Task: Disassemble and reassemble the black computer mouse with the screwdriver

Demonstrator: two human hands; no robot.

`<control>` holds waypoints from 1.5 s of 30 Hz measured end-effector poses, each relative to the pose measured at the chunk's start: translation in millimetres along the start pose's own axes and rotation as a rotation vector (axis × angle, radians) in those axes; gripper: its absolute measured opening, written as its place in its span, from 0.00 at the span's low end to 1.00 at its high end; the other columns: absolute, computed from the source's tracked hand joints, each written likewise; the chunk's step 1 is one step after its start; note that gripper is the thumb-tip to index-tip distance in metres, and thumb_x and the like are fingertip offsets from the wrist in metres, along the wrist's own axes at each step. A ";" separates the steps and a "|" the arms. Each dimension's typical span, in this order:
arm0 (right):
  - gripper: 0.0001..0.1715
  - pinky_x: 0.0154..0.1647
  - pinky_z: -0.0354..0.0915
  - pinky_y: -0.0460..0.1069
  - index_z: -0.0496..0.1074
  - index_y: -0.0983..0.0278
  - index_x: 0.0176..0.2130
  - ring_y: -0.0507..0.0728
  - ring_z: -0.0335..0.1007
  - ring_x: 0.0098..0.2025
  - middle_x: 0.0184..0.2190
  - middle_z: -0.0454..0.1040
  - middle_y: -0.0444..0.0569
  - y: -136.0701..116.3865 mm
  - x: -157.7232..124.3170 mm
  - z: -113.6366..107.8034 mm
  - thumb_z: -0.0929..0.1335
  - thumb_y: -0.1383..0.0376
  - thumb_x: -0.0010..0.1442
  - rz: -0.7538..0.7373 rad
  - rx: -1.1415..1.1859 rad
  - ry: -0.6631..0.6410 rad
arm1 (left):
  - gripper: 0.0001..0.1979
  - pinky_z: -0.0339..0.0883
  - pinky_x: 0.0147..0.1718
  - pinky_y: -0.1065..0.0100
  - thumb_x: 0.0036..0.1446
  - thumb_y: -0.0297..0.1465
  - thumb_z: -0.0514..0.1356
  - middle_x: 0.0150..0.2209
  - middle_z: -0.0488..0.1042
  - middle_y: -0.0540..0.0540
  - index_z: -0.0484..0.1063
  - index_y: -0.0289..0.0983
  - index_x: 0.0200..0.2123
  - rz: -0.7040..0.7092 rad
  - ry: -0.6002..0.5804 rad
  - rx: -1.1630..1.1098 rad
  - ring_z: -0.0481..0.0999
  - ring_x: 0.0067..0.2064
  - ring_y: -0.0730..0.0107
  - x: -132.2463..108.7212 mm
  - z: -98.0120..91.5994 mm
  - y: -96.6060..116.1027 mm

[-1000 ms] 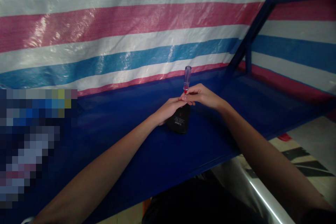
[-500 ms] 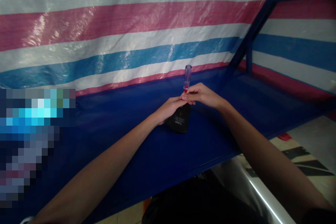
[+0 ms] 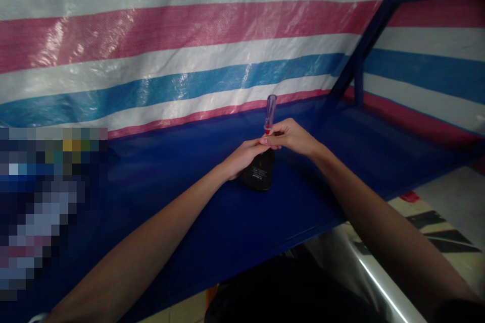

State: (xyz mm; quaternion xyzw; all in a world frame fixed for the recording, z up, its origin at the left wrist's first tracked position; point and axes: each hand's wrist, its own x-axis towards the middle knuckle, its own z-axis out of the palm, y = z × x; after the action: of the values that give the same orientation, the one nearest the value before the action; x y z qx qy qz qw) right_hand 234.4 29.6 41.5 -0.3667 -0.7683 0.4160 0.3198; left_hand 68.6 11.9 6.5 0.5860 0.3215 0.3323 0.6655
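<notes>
Evidently the small screwdriver (image 3: 270,111) is a light, stiff tool. It stands upright with its clear handle rising above my fingers and its tip, hidden behind them, set down on the black computer mouse (image 3: 259,174). My right grip (image 3: 293,137) is closed around it low down, fingertips pinched at the red collar. I judge that the best place to hold it, since the slim, smooth handle would twist or tip if held higher.

The mouse lies belly-up on the blue bench (image 3: 189,202), about midway along it and nearer the back edge, where the striped tarpaulin (image 3: 189,25) hangs, than the front edge. I take it to be light, with a hard, slick plastic shell that would skate on the bench under any sideways push, so it wants holding by its flanks. My left grip (image 3: 244,156) is curled over its left side, fingers closed on the shell and touching the fingertips of my right.

Both forearms reach out long and nearly straight, converging on the mouse, wrists low to the bench.
</notes>
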 end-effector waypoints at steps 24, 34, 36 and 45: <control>0.18 0.18 0.53 0.44 0.64 0.66 0.20 0.45 0.57 0.17 0.14 0.66 0.40 0.6 -1.4 -0.8 0.71 0.59 0.53 -0.037 -0.033 0.112 | 0.10 0.61 0.34 0.67 0.55 0.34 0.56 0.33 0.75 0.46 0.71 0.36 0.38 -0.027 -0.009 -0.009 0.71 0.31 0.71 0.0 -1.2 -0.6; 0.11 0.20 0.57 0.43 0.66 0.65 0.29 0.46 0.61 0.19 0.17 0.66 0.39 2.7 -2.1 1.1 0.70 0.61 0.54 0.032 0.108 0.036 | 0.08 0.61 0.35 0.67 0.54 0.32 0.57 0.32 0.75 0.47 0.72 0.36 0.37 -0.034 -0.025 -0.067 0.72 0.31 0.71 -1.8 2.3 3.5; 0.11 0.20 0.57 0.44 0.66 0.64 0.29 0.46 0.60 0.19 0.17 0.66 0.39 2.0 -2.3 0.6 0.70 0.61 0.54 0.039 0.114 0.031 | 0.08 0.61 0.35 0.67 0.54 0.32 0.56 0.32 0.75 0.47 0.72 0.36 0.37 -0.027 -0.027 -0.072 0.72 0.31 0.71 -1.8 2.4 3.5; 0.07 0.20 0.58 0.44 0.67 0.65 0.32 0.47 0.64 0.21 0.21 0.70 0.41 1.4 -6.8 -9.6 0.69 0.68 0.50 0.054 0.185 -0.037 | 0.09 0.59 0.30 0.69 0.53 0.33 0.57 0.31 0.73 0.48 0.70 0.36 0.38 -0.072 0.006 -0.058 0.70 0.27 0.73 -1.9 0.9 2.8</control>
State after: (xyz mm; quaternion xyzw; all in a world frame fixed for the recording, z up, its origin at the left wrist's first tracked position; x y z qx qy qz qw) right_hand 246.0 28.3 43.4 -0.3484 -0.7224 0.5002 0.3266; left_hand 68.1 10.1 9.5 0.5536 0.3344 0.3192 0.6927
